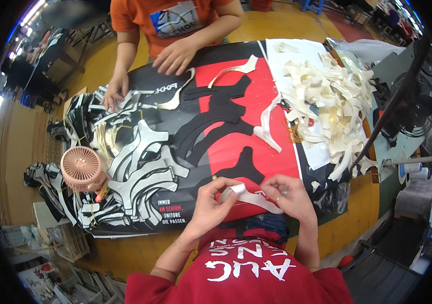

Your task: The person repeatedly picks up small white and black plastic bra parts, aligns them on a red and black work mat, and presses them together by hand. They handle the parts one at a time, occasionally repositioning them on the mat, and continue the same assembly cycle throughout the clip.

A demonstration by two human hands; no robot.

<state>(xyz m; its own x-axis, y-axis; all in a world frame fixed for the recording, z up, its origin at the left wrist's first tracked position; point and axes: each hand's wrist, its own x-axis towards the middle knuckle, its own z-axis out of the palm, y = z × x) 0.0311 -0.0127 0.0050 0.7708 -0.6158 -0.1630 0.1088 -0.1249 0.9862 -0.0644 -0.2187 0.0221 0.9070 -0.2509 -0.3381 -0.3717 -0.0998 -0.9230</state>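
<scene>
Close to my body, my left hand (pixel 212 203) pinches the curled end of a white curved strip (pixel 257 200). The strip stretches to the right beneath my right hand (pixel 293 198), whose fingertips are pressed together. A small pale bit shows at those fingers, too small to name. Just beyond my hands lies a black curved cut piece (pixel 245 166) on the red part of a printed table cover. Further off, more black cut pieces (pixel 221 109) overlap one another. A white curved piece (pixel 266 126) rests to their right.
Stacked grey-and-white cut pieces (pixel 147 185) and a pink fan (pixel 81 168) occupy the left. A heap of cream scraps (pixel 327 96) covers the right end, near a black fan (pixel 411 104). Across the table, a person in orange (pixel 173 25) has both hands over the pieces.
</scene>
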